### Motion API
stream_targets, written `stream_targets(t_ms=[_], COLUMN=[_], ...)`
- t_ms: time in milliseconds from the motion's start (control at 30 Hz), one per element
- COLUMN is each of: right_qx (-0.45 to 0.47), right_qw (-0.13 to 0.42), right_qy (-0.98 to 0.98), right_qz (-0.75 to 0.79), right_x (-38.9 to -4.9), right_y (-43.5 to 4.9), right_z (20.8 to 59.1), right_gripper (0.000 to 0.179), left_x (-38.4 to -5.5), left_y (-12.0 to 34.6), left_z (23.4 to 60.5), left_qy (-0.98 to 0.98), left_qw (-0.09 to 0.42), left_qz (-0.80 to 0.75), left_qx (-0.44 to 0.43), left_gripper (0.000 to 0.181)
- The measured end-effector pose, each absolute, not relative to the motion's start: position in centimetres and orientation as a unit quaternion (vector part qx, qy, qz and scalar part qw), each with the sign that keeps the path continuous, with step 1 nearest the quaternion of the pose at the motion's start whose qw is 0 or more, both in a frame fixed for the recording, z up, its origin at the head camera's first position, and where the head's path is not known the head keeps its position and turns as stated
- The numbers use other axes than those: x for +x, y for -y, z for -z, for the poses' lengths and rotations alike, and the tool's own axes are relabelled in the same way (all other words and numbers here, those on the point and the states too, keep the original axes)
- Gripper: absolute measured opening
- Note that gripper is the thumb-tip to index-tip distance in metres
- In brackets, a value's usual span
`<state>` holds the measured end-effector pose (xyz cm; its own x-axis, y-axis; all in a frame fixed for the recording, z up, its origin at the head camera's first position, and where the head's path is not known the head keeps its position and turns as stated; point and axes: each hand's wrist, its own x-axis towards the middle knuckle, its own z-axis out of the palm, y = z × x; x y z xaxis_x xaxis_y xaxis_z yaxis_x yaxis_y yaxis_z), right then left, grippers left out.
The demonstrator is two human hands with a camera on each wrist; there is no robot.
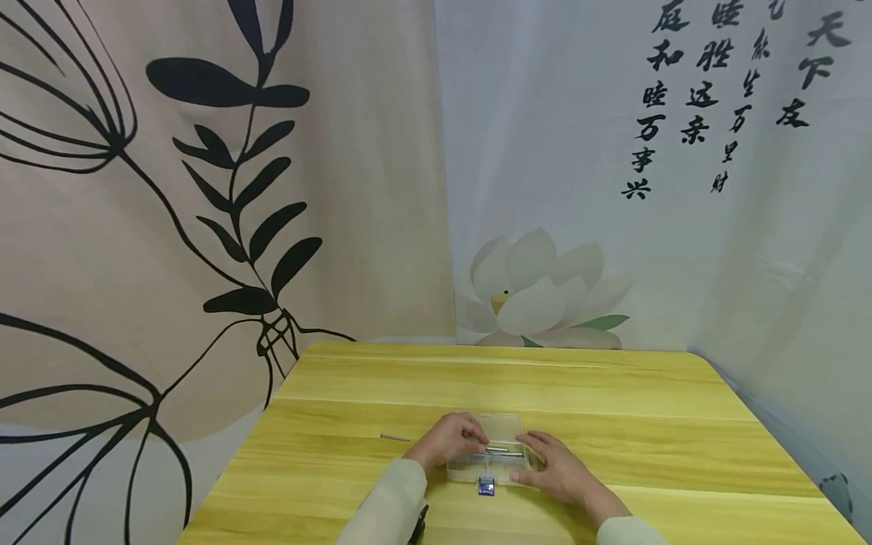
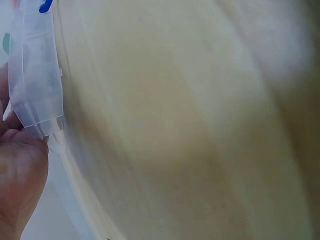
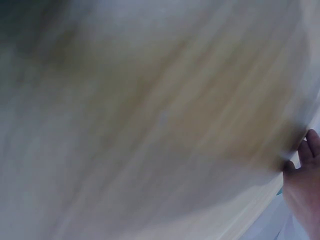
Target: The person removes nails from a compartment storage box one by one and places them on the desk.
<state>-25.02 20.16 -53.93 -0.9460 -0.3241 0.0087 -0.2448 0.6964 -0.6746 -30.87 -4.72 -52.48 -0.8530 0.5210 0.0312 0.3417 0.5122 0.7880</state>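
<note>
A clear plastic case point(image 1: 463, 475) sits with its lid point(image 1: 506, 425) raised at the back and a blue latch point(image 1: 487, 486) at the front. Thin metal rods point(image 1: 504, 452) lie along its inside. My left hand point(image 1: 451, 439) reaches over the case's left part, its curled fingertips pinching the left end of a rod. My right hand point(image 1: 557, 467) holds the case's right end, thumb at the front corner and fingers toward the back. In the left wrist view the case point(image 2: 37, 75) hides part of the left fingers. The right hand point(image 3: 304, 180) shows only at the right wrist view's edge.
Another thin metal rod point(image 1: 395, 437) lies on the wooden table point(image 1: 613, 401) left of the case. Behind the table hangs a printed curtain point(image 1: 381, 189) with leaves, a lotus and writing.
</note>
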Motion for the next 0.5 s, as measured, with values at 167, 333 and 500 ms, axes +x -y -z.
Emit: stream_targets(t_ms=[167,333,500], right_qx=[-0.159,-0.155,-0.155], right_qw=[0.051,0.052,0.049], right_qy=[-0.921,-0.921,-0.922], right_qz=[0.353,0.353,0.350], right_x=[-24.98,-25.01,-25.05], right_y=[-20.17,-20.09,-20.02], right_z=[53.83,53.92,53.90], right_gripper=[0.076,0.076,0.077], left_x=[-30.78,-30.84,-30.92], left_y=[4.74,4.84,4.99], left_z=[52.50,52.54,52.39], left_qy=[-0.863,-0.867,-0.872], left_qw=[0.105,0.105,0.100], left_qz=[-0.425,-0.417,-0.407], left_qx=[0.253,0.251,0.254], left_gripper=[0.005,0.005,0.005])
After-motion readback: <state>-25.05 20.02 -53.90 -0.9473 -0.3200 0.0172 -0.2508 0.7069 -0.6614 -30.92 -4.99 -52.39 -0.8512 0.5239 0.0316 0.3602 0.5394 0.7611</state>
